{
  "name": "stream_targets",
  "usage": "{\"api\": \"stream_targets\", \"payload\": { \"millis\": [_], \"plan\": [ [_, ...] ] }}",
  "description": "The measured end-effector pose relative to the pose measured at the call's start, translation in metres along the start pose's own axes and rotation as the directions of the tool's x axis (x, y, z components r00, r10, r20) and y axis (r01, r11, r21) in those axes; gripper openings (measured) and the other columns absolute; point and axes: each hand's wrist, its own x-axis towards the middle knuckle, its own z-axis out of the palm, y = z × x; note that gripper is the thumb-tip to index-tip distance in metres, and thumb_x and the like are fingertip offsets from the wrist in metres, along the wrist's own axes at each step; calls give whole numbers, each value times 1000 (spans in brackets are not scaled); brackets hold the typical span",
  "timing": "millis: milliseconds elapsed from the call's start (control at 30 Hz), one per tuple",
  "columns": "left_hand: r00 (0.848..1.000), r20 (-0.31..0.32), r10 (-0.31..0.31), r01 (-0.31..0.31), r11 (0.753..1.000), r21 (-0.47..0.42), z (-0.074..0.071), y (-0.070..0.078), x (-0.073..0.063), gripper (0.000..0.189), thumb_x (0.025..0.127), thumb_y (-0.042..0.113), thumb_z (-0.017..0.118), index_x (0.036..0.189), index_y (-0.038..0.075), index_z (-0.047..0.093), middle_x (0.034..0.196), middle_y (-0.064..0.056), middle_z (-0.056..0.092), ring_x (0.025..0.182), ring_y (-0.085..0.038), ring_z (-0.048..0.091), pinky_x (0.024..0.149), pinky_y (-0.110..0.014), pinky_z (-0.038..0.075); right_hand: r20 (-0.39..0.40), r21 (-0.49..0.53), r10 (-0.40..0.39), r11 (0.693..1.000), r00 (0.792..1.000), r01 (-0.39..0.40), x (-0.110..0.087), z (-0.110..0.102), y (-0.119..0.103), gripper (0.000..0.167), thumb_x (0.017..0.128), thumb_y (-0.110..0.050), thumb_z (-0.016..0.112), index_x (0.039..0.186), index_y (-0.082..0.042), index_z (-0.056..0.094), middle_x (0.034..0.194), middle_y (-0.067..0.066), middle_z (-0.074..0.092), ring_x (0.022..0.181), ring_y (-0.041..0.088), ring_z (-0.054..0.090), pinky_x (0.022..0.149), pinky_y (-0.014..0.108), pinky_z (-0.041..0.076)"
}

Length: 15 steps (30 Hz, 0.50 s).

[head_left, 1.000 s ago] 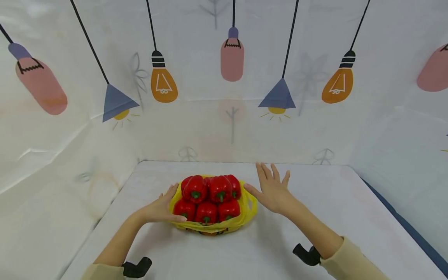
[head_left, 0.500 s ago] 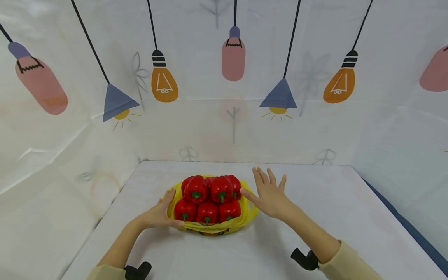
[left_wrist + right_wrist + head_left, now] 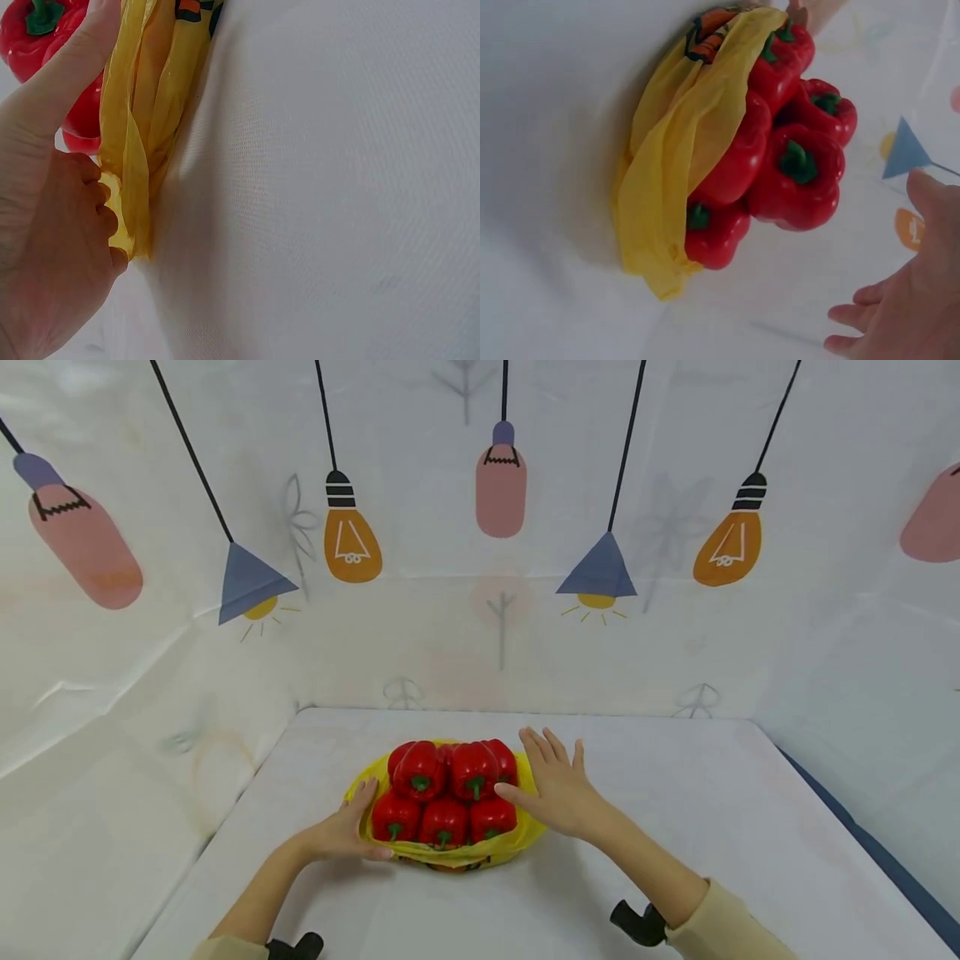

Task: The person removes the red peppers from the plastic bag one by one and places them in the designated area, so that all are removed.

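Note:
Several red bell peppers [image 3: 444,820] are piled up in a yellow plastic bag [image 3: 487,853] whose rim lies low around them. Green stems face the front. My left hand [image 3: 339,835] cups the bag's left side, its thumb along the front rim and its fingers reaching up the side. In the left wrist view the fingertips [image 3: 109,221] of that hand lie against the yellow plastic [image 3: 135,180]. Spread fingers mark my right hand [image 3: 558,793], which hovers over the bag's right rim. The right wrist view shows it apart from the top pepper [image 3: 795,176], holding nothing.
The bag stands on a white-covered table [image 3: 675,827]. Behind it hangs a pale backdrop [image 3: 450,627] printed with lamps. Black wrist mounts [image 3: 639,923] sit at both sleeve cuffs. A dark blue strip [image 3: 855,831] runs along the table's right edge.
My right hand has come left and lower, from beside the bag to over its right rim. My left hand has dropped slightly, and the yellow rim there spreads further left. The peppers stay put.

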Motion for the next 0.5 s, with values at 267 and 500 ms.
{"api": "stream_targets", "payload": {
  "millis": [267, 500],
  "plan": [
    [1000, -22, 7, -6, 1000, 10, 1, 0, -1, 123, 74, 42, 81, 150, -9, 0, 156, -31, 0, 141, -50, 0, 108, -67, 12, -12, 46, -58, 997, 998, 58, 8, 7, -7, 98, 85, -66, 55, 152, -2, 22, 157, 13, 25, 146, 33, 11, 111, 63, -2],
    [1000, -11, -5, 5, 1000, -4, 2, 0, -1, 123, 74, 43, 81, 150, -8, 0, 156, -31, -2, 140, -51, -3, 107, -69, 11, -2, 41, -148, 988, 989, 148, 25, 13, -18, 110, 78, -67, 64, 153, -2, 17, 158, 11, 20, 147, 27, 10, 115, 55, 4]
  ]
}}
